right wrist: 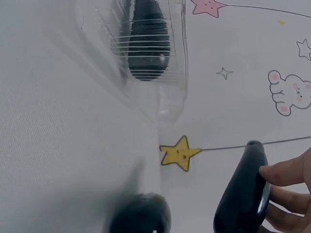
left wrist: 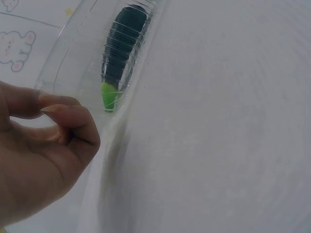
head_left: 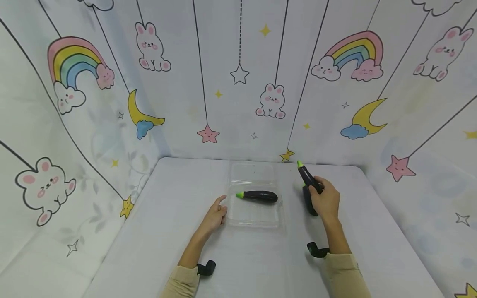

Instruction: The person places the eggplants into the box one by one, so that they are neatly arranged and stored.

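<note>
A clear plastic box (head_left: 253,223) lies with its lid (head_left: 251,171) folded back. Inside it is a dark eggplant (head_left: 261,196), its bright green tip toward the left. My left hand (head_left: 213,215) is at the box's left side, index finger extended to the rim and the other fingers bent in. To the right of the box, my right hand (head_left: 326,198) grips a second eggplant (head_left: 307,176) above the table, green tip angled up and away. Beneath that hand a third eggplant (head_left: 309,203) lies on the table, partly hidden.
The white table (head_left: 179,182) reaches back to a cloth backdrop (head_left: 238,103) printed with rabbits, stars and rainbows, which also hangs at both sides. A dark wrist camera (head_left: 206,268) is on the left wrist and another camera (head_left: 316,250) on the right.
</note>
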